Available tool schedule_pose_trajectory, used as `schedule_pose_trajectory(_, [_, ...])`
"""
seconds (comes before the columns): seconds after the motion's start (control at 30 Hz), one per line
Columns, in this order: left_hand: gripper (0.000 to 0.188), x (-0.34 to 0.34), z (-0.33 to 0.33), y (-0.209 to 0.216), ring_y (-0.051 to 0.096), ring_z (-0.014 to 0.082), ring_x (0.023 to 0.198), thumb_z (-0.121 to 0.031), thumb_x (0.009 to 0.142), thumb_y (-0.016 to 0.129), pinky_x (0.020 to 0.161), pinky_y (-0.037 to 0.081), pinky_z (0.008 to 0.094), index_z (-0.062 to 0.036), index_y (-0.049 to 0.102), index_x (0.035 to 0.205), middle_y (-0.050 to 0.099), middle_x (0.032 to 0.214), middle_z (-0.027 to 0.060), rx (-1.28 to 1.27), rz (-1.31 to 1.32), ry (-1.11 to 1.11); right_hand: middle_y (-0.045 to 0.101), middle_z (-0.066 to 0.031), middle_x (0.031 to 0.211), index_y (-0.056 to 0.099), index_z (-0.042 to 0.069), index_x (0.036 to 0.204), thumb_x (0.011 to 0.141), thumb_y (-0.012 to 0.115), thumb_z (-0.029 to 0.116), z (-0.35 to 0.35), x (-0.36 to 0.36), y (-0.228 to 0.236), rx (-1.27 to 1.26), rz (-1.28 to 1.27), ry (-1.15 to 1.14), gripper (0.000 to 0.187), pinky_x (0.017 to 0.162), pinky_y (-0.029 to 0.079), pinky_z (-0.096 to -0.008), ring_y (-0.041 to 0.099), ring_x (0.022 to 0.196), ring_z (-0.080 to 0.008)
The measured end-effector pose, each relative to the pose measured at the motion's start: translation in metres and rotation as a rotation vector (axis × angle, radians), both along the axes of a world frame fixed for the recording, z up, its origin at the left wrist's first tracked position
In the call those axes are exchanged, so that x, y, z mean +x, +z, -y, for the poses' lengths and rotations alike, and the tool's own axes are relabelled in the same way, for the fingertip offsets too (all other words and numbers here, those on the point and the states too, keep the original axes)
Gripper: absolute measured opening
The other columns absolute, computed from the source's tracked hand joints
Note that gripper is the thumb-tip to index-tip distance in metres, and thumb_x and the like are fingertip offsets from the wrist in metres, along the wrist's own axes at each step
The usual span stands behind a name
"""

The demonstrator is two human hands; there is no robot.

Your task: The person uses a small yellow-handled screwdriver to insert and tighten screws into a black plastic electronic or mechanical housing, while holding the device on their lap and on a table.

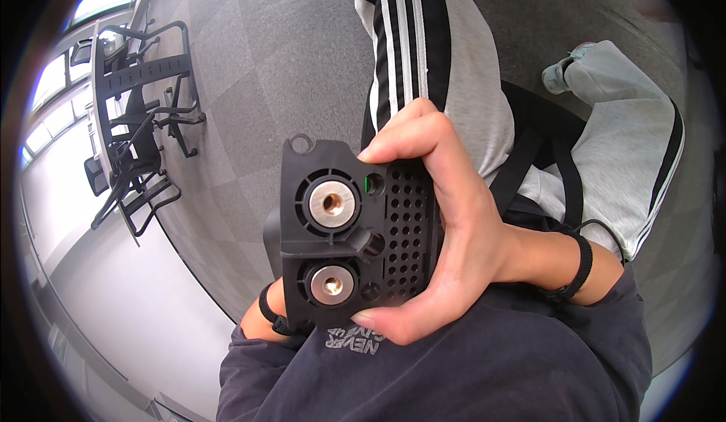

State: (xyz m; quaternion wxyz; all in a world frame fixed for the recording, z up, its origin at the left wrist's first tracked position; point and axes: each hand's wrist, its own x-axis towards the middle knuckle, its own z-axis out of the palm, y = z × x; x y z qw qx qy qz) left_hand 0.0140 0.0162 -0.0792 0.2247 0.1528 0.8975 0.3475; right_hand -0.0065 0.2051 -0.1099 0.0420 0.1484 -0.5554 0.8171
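My right hand (461, 225) grips a black plastic housing (321, 246) by its right side. The fingers curl over its top edge and the thumb lies along its bottom edge. The housing faces up close to the camera, with two round metal threaded inserts (331, 204) set one above the other. Beside them is a grid of small round holes (406, 229), and a green spot (367, 184) shows in a larger hole. Of my left arm, only the forearm (253, 325) with a black wristband shows at the lower left. My left hand is hidden behind the housing.
My legs in grey trousers with black side panels (476, 74) stretch out below the housing. A black strap (571, 172) lies between them. Black chairs and a table frame (144, 112) stand at the left, on grey carpet (234, 59) beside a white wall (144, 301).
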Motion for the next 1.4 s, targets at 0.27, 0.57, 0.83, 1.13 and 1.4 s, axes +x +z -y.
schedule_pose_trajectory(0.27, [0.032,-0.006,0.0,-0.004,0.06,0.0288,0.083,-0.011,0.076,0.066,0.073,0.048,0.0342,0.0003,0.055,0.104,0.061,0.093,0.0151,-0.003,-0.004,-0.006,0.04,-0.0086,0.096,0.038,0.001,0.111,0.046,0.083,0.028,0.0,-0.001,-0.003,-0.006,0.016,-0.007,0.083,0.074,0.034,-0.0268,0.042,0.084,-0.0155])
schedule_pose_trajectory(0.57, [0.032,-0.011,0.001,-0.009,0.06,0.0288,0.083,-0.011,0.076,0.066,0.073,0.048,0.0342,0.0003,0.055,0.103,0.061,0.093,0.0151,0.004,0.0,-0.018,0.04,-0.0083,0.096,0.038,0.001,0.111,0.046,0.082,0.027,-0.001,0.0,-0.003,0.004,0.027,-0.008,0.083,0.074,0.035,-0.0266,0.042,0.084,-0.0148])
schedule_pose_trajectory(0.83, [0.031,-0.014,0.001,-0.01,0.06,0.0287,0.083,-0.011,0.076,0.066,0.073,0.048,0.0341,0.0003,0.055,0.103,0.061,0.092,0.0151,0.004,-0.003,-0.024,0.04,-0.0082,0.096,0.037,0.001,0.111,0.046,0.082,0.027,-0.002,-0.001,-0.003,0.001,0.02,-0.014,0.084,0.074,0.035,-0.0265,0.042,0.084,-0.0141])
schedule_pose_trajectory(1.13, [0.031,-0.012,0.001,-0.009,0.06,0.0286,0.082,-0.011,0.076,0.065,0.073,0.048,0.034,0.0003,0.055,0.103,0.061,0.092,0.0151,0.009,-0.002,-0.027,0.041,-0.0088,0.097,0.037,0.0,0.112,0.045,0.082,0.029,-0.006,-0.002,-0.004,-0.005,0.024,-0.042,0.086,0.074,0.036,-0.0256,0.044,0.084,-0.0146])
schedule_pose_trajectory(1.4, [0.03,-0.009,-0.002,-0.008,0.06,0.0285,0.082,-0.011,0.077,0.065,0.073,0.047,0.034,0.0003,0.055,0.103,0.061,0.092,0.0151,0.005,-0.002,-0.033,0.042,-0.0089,0.097,0.036,0.0,0.112,0.045,0.082,0.03,-0.005,-0.003,-0.006,-0.029,0.03,-0.053,0.087,0.074,0.036,-0.0258,0.045,0.085,-0.0144])
